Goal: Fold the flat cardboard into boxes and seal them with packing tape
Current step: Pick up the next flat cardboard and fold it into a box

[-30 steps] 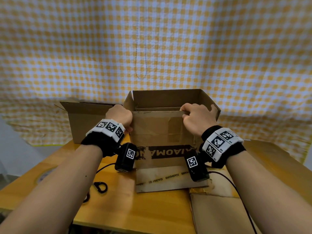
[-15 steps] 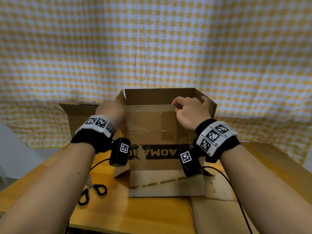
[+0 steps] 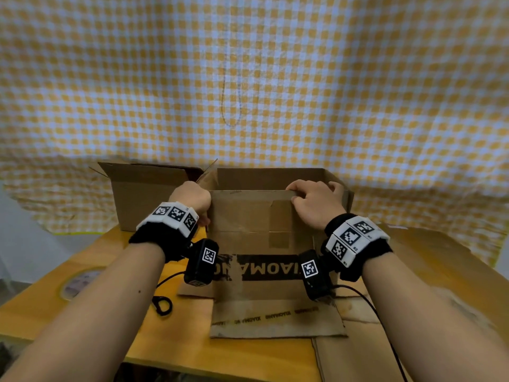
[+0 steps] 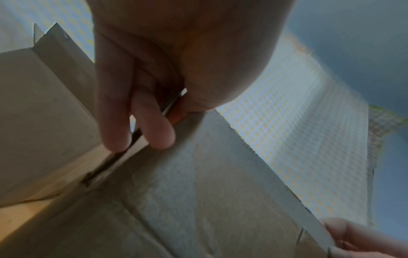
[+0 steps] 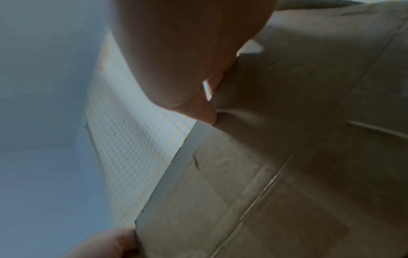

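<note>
While both hands pinch its top edge, worn brown box, black-printed, flaps open.

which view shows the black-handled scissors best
The head view: the black-handled scissors lie on the yellow wooden table, left of the printed brown cardboard box, with only the handle loops showing past the left forearm. Neither wrist view shows them; both are filled with cardboard, fingers and checked cloth.

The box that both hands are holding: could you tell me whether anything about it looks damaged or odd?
Yes: the cardboard box looks reused. The XIAOMANG print on its near panel reads upside down, scuffed patches and old tape marks show on the flap above, and the bottom flap splays out onto the table.
</note>
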